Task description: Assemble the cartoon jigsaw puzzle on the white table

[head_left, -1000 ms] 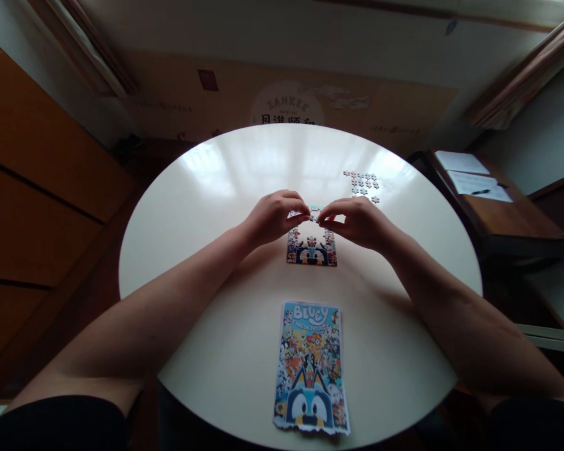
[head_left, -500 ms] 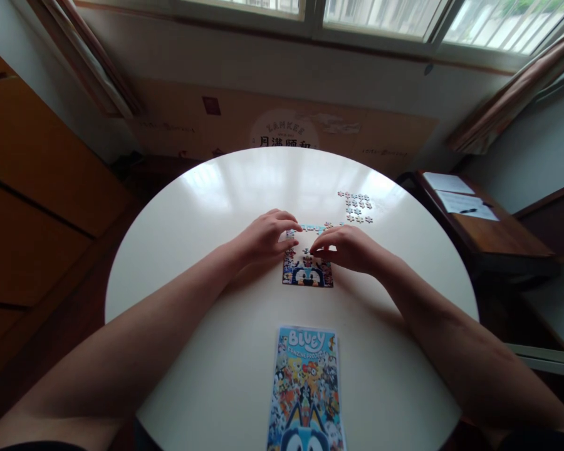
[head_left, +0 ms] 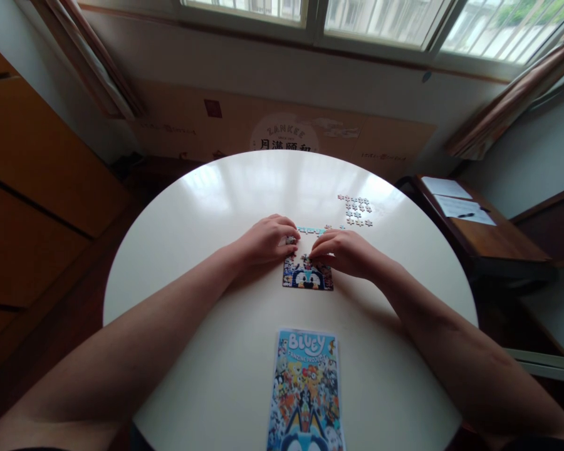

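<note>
A partly assembled jigsaw puzzle (head_left: 308,280) lies on the white table, its lower part showing a blue cartoon dog's face. A gap shows in its middle, with a strip of joined pieces along the far edge. My right hand (head_left: 345,252) comes in from the right, thumb and fingertips pinched on a small puzzle piece (head_left: 305,257) just above the joined lower part. Whether that piece touches its neighbours I cannot tell. My left hand (head_left: 270,240) rests at the puzzle's left edge, thumb and fingers apart, with border pieces visible between them.
Loose puzzle pieces (head_left: 357,207) lie in rows at the far right of the round white table (head_left: 188,250). A Bluey picture sheet (head_left: 305,382) lies near the front edge. Beyond the table, papers and a pen lie on a wooden side table (head_left: 507,241).
My right hand has moved slightly nearer with the puzzle piece, closer to the joined lower part. My left hand has shifted a little at the left edge. The view has tilted slightly.
</note>
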